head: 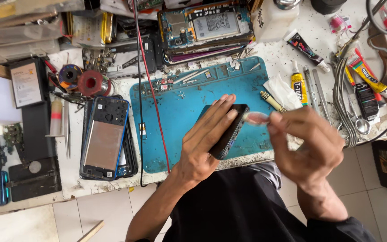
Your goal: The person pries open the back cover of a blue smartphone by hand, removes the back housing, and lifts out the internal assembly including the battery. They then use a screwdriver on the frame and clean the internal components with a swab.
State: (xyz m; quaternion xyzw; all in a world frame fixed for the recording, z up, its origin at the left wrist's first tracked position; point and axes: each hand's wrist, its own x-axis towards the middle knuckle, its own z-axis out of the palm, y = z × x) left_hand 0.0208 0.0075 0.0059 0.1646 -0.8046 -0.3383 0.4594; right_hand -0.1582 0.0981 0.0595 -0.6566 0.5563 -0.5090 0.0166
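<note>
— While the dark phone (227,130) sits tilted on edge over the blue mat (180,107), the left hand (204,141) wraps it, fingers flat across the back.

— And the right hand (305,143)?

— Pinched shut on a small pale pick (256,118), blurred, its tip at the phone's top corner.

— How does the phone handle?

— Light, stiff, slick, I'd judge; likely fragile at the glass. Best gripped by the long edges.

— Around it?

— An opened blue phone (105,136) lies left, glue tubes (299,87) right, tweezers (321,92) beyond.
</note>
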